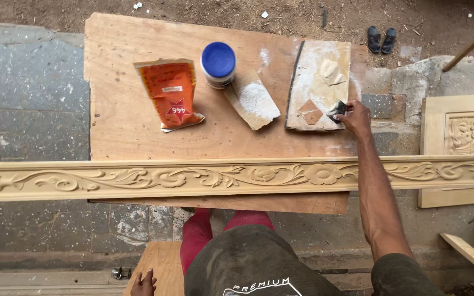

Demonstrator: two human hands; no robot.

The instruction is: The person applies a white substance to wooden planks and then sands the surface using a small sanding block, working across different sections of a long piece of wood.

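Observation:
My right hand (353, 116) reaches across a long carved wooden moulding (204, 176) and grips a small dark scraper (337, 111) at the right edge of a wooden mixing board (319, 82) dusted with white powder and a lump of pale putty (330, 70). My left hand (144, 284) hangs low at the bottom of the view, fingers apart, holding nothing, beside a small plywood piece. The moulding lies flat across a plywood sheet (122, 115), running from the left edge to the right edge.
On the plywood sheet lie an orange packet (172, 94), a white jar with a blue lid (218, 63) and a scrap board with white powder (253, 100). A carved wooden panel (467, 134) sits at the right. Black sandals (382, 39) rest on the dirt beyond.

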